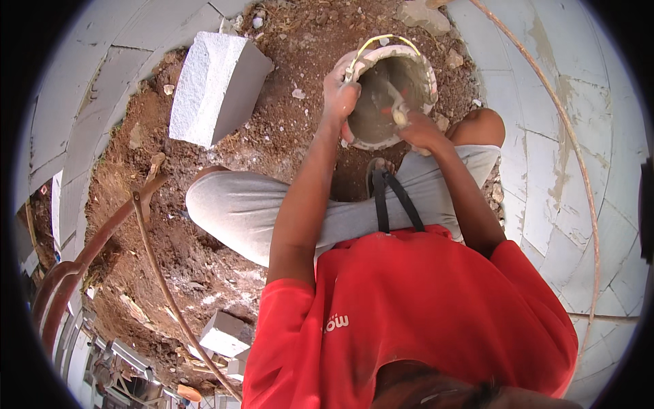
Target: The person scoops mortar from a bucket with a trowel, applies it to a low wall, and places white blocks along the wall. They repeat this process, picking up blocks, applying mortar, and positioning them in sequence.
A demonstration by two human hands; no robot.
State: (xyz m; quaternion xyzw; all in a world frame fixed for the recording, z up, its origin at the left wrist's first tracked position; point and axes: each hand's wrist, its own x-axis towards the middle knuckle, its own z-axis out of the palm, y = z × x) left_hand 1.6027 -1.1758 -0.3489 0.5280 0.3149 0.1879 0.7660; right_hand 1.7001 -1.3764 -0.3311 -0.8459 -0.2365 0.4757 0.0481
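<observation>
A round bucket, its rim crusted with pale mortar and its yellow handle standing up at the far side, is on the dirt in front of me. Grey wet mortar coats its inside. My left hand is closed on the bucket's left rim. Reaching in over the near right rim, my right hand is closed on a mortar-smeared hand tool. The tool's far end is down in the bucket, and I cannot make out its shape.
A large white block sits on the soil left of the bucket, and smaller blocks lie at lower left. Grey block walls enclose the pit. Brown poles lean at left; a thin hose or cable curves along the right.
</observation>
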